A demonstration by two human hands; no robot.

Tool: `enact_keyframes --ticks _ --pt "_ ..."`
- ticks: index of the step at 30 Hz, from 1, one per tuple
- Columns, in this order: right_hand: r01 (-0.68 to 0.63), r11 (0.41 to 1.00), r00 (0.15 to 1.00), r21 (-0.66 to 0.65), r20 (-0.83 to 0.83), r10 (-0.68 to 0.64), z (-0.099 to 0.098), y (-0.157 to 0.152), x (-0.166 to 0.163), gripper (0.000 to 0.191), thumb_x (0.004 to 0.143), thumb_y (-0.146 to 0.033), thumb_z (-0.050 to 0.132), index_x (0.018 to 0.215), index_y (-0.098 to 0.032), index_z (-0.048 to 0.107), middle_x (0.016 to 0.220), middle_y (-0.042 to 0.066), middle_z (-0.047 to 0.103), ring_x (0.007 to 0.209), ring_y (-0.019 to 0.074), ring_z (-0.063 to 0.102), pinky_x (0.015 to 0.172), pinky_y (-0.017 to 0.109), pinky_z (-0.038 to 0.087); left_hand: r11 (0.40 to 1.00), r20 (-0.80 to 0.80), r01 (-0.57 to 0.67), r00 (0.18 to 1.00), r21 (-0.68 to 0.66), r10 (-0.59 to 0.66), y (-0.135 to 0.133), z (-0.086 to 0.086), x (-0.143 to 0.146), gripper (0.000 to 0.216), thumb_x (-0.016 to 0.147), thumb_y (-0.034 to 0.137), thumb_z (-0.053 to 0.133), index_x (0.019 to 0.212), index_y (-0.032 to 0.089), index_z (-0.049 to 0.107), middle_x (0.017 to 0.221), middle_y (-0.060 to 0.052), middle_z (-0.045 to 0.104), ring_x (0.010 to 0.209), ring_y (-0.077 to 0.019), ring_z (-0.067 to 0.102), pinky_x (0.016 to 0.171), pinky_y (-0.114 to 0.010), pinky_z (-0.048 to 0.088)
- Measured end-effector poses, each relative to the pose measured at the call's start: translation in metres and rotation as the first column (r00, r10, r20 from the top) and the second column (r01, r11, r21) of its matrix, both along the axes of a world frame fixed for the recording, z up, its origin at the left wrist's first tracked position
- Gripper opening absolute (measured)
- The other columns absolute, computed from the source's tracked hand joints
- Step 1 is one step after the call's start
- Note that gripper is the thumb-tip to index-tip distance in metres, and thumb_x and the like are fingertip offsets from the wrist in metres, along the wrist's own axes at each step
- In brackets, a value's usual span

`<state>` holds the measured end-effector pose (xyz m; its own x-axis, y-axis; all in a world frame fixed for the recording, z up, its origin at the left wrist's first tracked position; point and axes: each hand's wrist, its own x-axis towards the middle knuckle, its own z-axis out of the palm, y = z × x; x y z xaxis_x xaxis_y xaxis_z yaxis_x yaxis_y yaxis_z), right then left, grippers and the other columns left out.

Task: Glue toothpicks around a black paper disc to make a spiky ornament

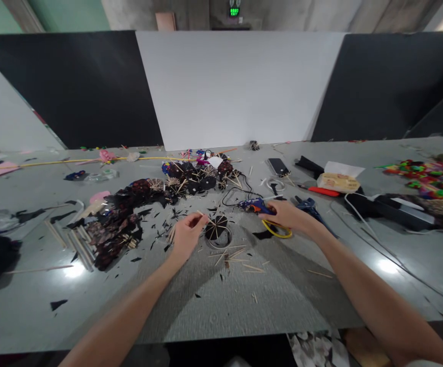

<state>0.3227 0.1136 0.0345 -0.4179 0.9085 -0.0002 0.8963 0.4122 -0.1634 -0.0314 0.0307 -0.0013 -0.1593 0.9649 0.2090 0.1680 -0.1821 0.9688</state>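
My left hand is closed in a pinch, with a short end of a thin wooden stick showing at the fingertips. Just right of those fingers is a black disc with thin sticks fanned across it, partly over a pale ring. My right hand is wrapped round a blue and orange glue gun, whose nozzle end points left toward the disc. Below that hand is a yellow loop; what it belongs to is hidden.
Cut sticks and black scraps litter the grey table. Dark stick-covered pieces and crumpled dark material lie at left. Rightward are a phone, blue pliers, a red-handled tool, a wipes pack and cables.
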Motion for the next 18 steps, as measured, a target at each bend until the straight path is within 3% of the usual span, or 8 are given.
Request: enact_keyframes --ticks 8,14,18 --pt "0.189 0.971 0.979 0.149 0.053 -0.199 -0.006 0.002 -0.006 0.038 0.104 -0.046 0.046 0.112 -0.015 0.066 0.101 0.016 0.076 0.091 0.0293 0.071 0.079 0.034 0.047 1.0 -0.005 0.008 1.0 0.026 -0.008 -0.003 0.001 0.002 0.032 0.088 0.048 0.071 0.08 0.017 0.074 0.075 -0.002 0.07 0.068 -0.0152 0.059 0.064 -0.025 0.045" --pt "0.144 0.978 0.988 0.153 0.033 -0.151 0.0 -0.002 -0.009 0.04 0.103 -0.052 0.045 0.098 -0.02 0.069 0.099 0.013 0.077 0.088 0.0271 0.07 0.076 0.032 0.047 1.0 -0.038 0.016 0.999 0.004 -0.016 -0.006 0.004 0.002 0.033 0.088 0.05 0.071 0.08 0.018 0.073 0.075 -0.002 0.068 0.069 -0.0158 0.058 0.064 -0.025 0.042" --pt "0.296 0.93 0.955 0.217 -0.056 -0.29 0.014 0.01 0.02 0.043 0.104 -0.05 0.041 0.096 -0.02 0.07 0.096 0.012 0.076 0.086 0.027 0.069 0.075 0.033 0.046 1.0 -0.017 0.017 1.0 0.021 -0.017 -0.006 0.005 0.002 0.033 0.089 0.049 0.07 0.079 0.018 0.072 0.077 -0.002 0.068 0.072 -0.0161 0.059 0.068 -0.026 0.043"
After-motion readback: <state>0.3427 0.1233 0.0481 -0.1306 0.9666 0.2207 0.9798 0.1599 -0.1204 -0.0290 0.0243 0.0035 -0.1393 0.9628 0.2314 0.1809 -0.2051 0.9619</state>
